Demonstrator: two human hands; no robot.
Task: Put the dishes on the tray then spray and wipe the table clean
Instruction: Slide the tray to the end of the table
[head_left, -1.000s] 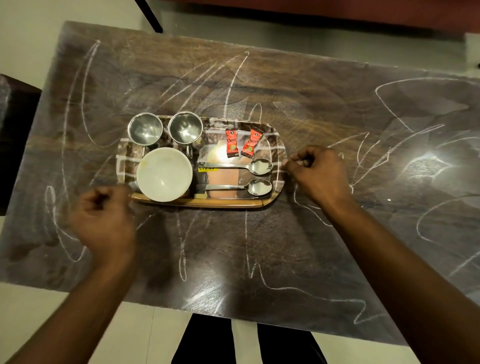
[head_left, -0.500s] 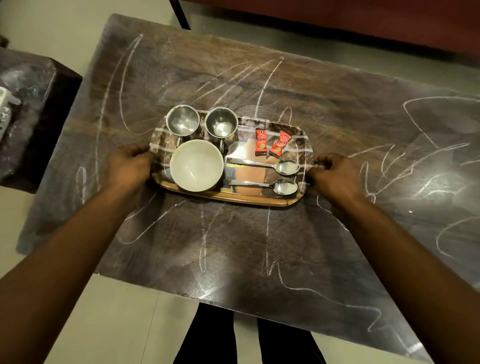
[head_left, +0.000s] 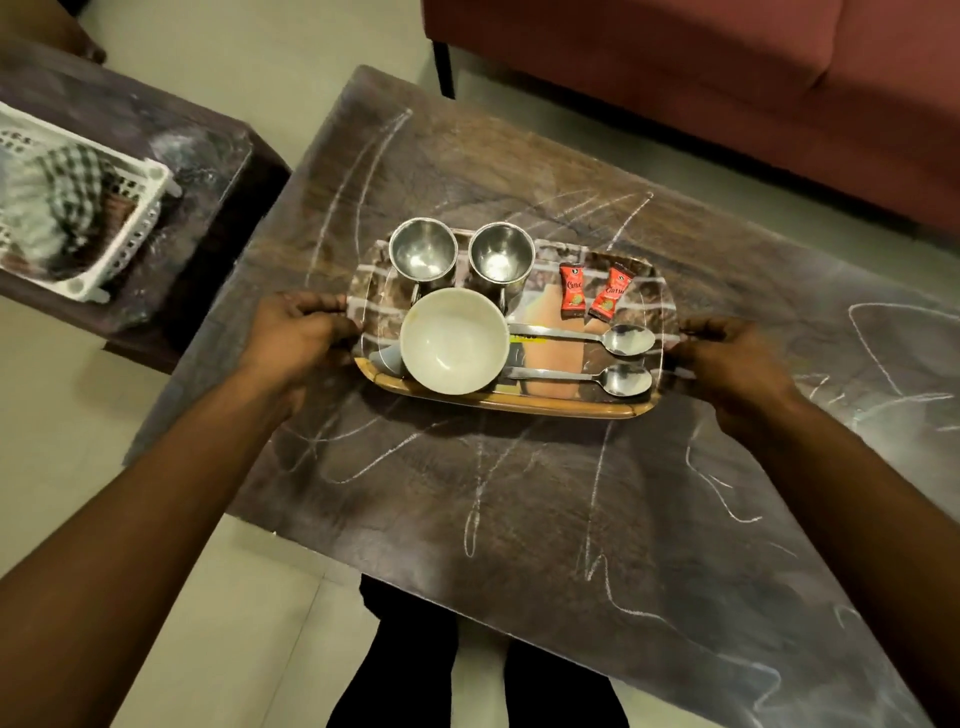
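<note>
From the head view I see my left hand (head_left: 298, 332) clenched on the 9 o'clock edge of the rectangular patterned tray with a wooden rim (head_left: 511, 402), and my right hand (head_left: 727, 364) gripping its 3 o'clock edge. The tray sits at the centre of the dark chalk-scribbled table (head_left: 519, 493). On it: two steel cups (head_left: 423, 252) at 11 o'clock, a white round bowl (head_left: 454, 340), two steel spoons (head_left: 597, 338), two red sachets (head_left: 572, 291). A white plastic basket (head_left: 130, 218) lies at 10 o'clock.

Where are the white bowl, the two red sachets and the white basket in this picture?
white bowl (head_left: 453, 340): head view, inner bottom.
red sachets (head_left: 572, 290): head view, middle of the left one.
white basket (head_left: 136, 228): head view, perforated near wall.
</note>
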